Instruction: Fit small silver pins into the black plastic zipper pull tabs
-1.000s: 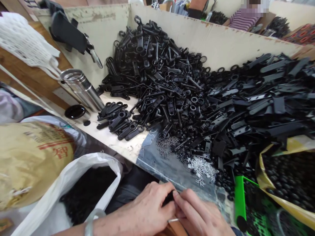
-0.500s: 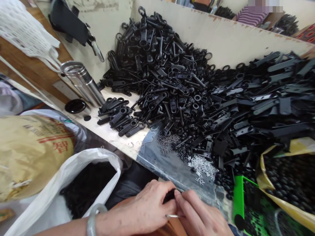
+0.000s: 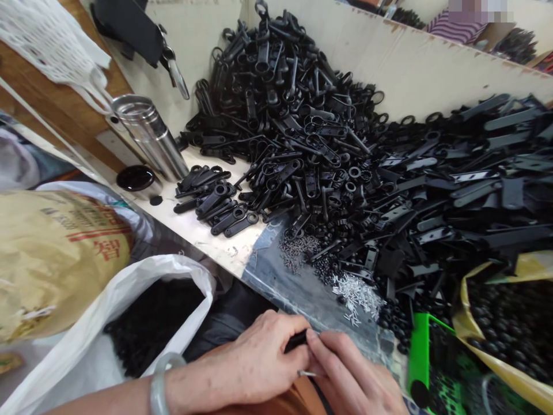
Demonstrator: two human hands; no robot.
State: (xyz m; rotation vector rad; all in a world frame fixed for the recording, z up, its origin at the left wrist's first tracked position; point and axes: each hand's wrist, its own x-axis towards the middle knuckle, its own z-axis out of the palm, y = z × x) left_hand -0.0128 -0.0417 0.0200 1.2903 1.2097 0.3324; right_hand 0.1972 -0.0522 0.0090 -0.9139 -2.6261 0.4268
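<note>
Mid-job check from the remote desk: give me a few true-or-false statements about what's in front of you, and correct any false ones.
1. A pale bangle circles the left hand's wrist. True.
2. A black plastic piece sits at the left hand's fingers, with the right hand beside it. True.
3. The steel flask has its lid on. False: it is open, with a black lid beside it.
4. The white bag holds silver pins. False: it holds black parts; silver pins lie heaped on a dark sheet.

The thin metal pin (image 3: 306, 373) now shows shorter beside the right hand (image 3: 354, 372).
</note>
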